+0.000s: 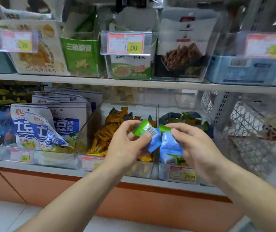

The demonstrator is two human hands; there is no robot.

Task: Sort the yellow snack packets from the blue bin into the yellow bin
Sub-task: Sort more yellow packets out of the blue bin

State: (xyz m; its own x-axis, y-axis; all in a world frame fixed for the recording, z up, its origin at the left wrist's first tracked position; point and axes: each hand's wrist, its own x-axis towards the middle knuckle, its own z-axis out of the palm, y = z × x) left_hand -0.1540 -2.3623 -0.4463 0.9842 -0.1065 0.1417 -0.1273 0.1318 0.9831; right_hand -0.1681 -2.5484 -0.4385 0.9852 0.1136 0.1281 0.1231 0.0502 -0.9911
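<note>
Shop shelving (133, 83) is filling the frame. At centre, the left hand (128, 144) and right hand (195, 148) are each pinching blue-green packets (169, 144) over the clear bins (83, 134). The yellow snack packets (103, 136) are lying centre-left, probably light, crinkly and slippery, best pinched by a sealed edge.

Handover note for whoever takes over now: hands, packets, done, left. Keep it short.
The left hand pinches a blue-green barcode packet; the right hand grips a second blue packet. Both are held in front of the two clear bins.
On the left, the yellow bin holds mostly yellow packets.
On the right, the blue bin holds mixed packets; any remaining yellow ones are hard to tell.
Done: unclear.
Left: likely drop these in the blue bin, then check it for yellow.
</note>
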